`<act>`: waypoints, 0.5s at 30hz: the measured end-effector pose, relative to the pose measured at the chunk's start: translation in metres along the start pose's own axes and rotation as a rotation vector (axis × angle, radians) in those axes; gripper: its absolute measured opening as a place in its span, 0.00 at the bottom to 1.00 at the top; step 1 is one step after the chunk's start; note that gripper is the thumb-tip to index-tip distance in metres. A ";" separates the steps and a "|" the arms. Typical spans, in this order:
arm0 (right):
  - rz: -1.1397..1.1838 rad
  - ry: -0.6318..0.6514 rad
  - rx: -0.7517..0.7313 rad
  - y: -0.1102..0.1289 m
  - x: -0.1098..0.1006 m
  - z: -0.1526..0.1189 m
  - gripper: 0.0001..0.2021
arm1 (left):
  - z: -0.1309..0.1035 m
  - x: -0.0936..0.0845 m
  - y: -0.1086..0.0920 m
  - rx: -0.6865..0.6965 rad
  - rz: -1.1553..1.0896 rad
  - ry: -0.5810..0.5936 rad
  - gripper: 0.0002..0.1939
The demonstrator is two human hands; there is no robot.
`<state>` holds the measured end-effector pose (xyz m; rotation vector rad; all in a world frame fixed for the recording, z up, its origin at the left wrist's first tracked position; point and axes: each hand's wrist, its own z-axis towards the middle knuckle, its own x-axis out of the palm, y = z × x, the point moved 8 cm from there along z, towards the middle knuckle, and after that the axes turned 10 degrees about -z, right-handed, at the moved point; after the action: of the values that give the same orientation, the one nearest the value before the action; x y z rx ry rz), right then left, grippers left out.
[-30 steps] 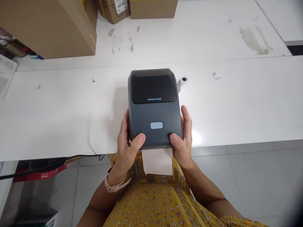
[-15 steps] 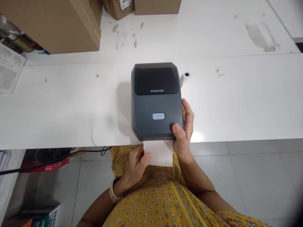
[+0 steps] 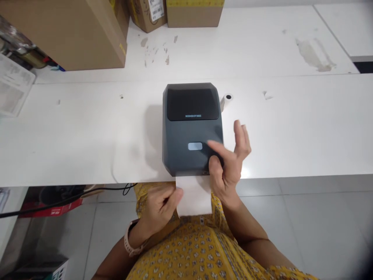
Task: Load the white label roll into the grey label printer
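A dark grey label printer (image 3: 180,136) with a black window and a pale button (image 3: 195,146) stands at the front edge of the white table. White label paper (image 3: 194,196) sticks out of its front and hangs past the edge. My left hand (image 3: 161,204) pinches the left side of this paper between thumb and fingers. Over the printer's front right corner is my right hand (image 3: 229,167), fingers apart and holding nothing. Its index finger points at the button from the right, a little short of it, and the thumb is at the printer's front corner.
A small white paper roll (image 3: 226,101) lies against the printer's right side. Cardboard boxes (image 3: 96,39) stand at the back left, near a clear plastic container (image 3: 16,85). A paper scrap (image 3: 267,95) is on the right. A black cable (image 3: 72,199) runs below the table edge.
My right hand has let go of the printer's right side and spread its fingers, the index now over the top near the button. More paper shows below the printer. My left hand still pinches it.
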<state>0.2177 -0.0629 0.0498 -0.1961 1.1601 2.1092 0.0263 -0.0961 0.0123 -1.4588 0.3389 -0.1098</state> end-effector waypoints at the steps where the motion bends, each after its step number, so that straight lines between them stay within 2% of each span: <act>1: -0.060 0.023 -0.055 0.006 -0.001 0.002 0.17 | 0.002 -0.013 -0.011 0.123 0.038 -0.137 0.23; 3: -0.126 0.095 -0.097 0.012 -0.002 0.006 0.14 | 0.002 -0.033 -0.029 0.326 0.091 -0.377 0.13; 4: -0.143 0.131 -0.084 0.013 -0.004 0.008 0.14 | 0.004 -0.038 -0.035 0.389 0.119 -0.447 0.06; 5: -0.158 0.161 -0.070 0.013 -0.005 0.011 0.16 | 0.009 -0.039 -0.039 0.423 0.158 -0.467 0.10; 6: -0.175 0.185 -0.067 0.015 -0.007 0.014 0.17 | 0.016 -0.037 -0.041 0.421 0.205 -0.437 0.23; 8: -0.213 0.237 -0.093 0.020 -0.009 0.022 0.18 | 0.033 -0.028 -0.036 0.348 0.271 -0.294 0.50; 9: -0.226 0.271 -0.120 0.024 -0.009 0.027 0.17 | 0.039 -0.024 -0.033 0.300 0.281 -0.220 0.59; 11: -0.230 0.345 -0.189 0.031 -0.004 0.038 0.15 | 0.046 -0.017 -0.024 0.206 0.255 -0.105 0.68; 15: -0.158 0.452 -0.236 0.031 0.003 0.054 0.15 | 0.045 -0.014 -0.005 0.056 0.151 -0.030 0.72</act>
<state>0.2054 -0.0296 0.1013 -0.8824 1.0927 2.1133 0.0272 -0.0501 0.0228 -1.3734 0.4171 0.0238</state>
